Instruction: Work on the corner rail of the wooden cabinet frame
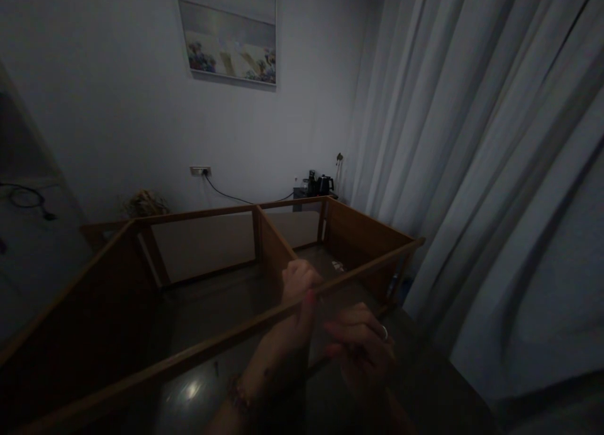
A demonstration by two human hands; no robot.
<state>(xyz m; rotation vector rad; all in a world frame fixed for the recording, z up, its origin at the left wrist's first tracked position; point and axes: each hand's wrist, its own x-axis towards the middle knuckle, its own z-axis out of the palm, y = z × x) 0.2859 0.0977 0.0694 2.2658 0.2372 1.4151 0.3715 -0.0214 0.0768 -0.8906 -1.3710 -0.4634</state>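
A large wooden furniture frame (193, 358) with open sections stands in front of me, its near rail crossing the view at a slant. My left hand (298, 284) is wrapped around this rail where the middle divider board (274, 249) meets it, the thumb on the near side and the fingers over the top. Just below and right of that joint is my right hand (363, 347), wearing a ring, its fingers curled together in a pinch. Dim light and blur hide whatever may be between those fingertips. A bracelet (241, 394) circles my left wrist.
Grey curtains (453, 170) hang along the right side. Behind the frame stand a dark kettle (324, 184) and a wall socket (201, 170) with a plugged-in cord (226, 194). Dried plants (145, 203) are at back left, and a small pale item (338, 266) lies inside the right section.
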